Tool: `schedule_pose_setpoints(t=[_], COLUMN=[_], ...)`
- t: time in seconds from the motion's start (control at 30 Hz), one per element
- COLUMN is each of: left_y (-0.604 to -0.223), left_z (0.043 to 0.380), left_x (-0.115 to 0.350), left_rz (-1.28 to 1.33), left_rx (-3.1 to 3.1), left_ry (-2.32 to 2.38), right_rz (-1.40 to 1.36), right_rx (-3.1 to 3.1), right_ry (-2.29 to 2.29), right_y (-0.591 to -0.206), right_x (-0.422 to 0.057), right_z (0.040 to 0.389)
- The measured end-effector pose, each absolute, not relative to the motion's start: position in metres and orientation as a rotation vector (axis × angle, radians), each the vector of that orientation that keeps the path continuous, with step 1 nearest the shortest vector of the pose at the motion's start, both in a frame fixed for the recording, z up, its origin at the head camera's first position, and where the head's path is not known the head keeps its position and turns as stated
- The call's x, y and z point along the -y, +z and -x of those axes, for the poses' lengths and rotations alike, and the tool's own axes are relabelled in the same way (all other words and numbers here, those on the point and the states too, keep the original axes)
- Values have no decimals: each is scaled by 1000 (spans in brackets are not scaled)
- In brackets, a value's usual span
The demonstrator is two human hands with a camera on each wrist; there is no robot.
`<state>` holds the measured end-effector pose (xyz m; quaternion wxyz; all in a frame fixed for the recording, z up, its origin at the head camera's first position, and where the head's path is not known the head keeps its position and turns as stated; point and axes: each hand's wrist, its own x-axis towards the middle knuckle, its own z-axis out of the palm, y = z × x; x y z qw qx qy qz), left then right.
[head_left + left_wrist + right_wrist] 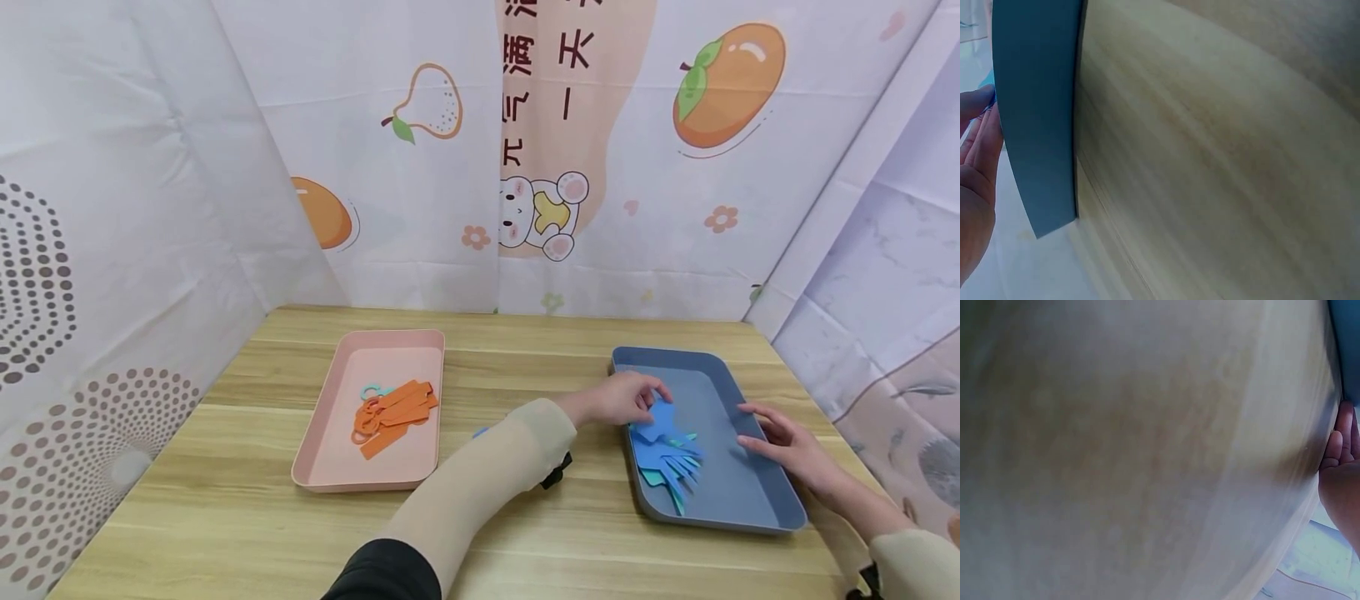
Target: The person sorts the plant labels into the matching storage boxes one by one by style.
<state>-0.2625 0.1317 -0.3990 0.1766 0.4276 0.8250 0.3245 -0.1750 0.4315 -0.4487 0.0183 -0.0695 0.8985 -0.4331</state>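
My left hand [626, 400] reaches over the near-left rim of the blue-grey tray [738, 442] and pinches a flat blue piece [660, 417] between thumb and fingers. Beneath it, a loose pile of blue and teal strips [671, 467] fans out along the tray's left side. In the left wrist view, a bit of blue shows at the fingertips beside the tray wall [1035, 125]. My right hand [787, 446] holds the tray's right rim, thumb over the inside and other fingers at the outer wall. The right wrist view shows those fingers [1344, 434] right at the tray's side.
A pink tray [318, 417] stands to the left, with flat orange pieces [401, 412] and a teal ring-shaped piece [372, 390] in it. Something small and blue [480, 432] lies on the wooden table [517, 358], partly behind my left sleeve. Printed curtains close off the back and sides.
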Motion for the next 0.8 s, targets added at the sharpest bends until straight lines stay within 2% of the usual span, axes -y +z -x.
schedule_pose_setpoints(t=[0.43,0.8], left_y=[-402,-388], left_z=[262,264], left_x=[-132,-105], left_rz=[-1214,-1323], left_rx=[-2374,-2220], left_ry=[797,885], right_rz=[206,196], right_rx=[-2803,-2779], right_ry=[-1297,-1328], right_y=[-446,-448], right_x=[-430,-432], right_z=[176,174])
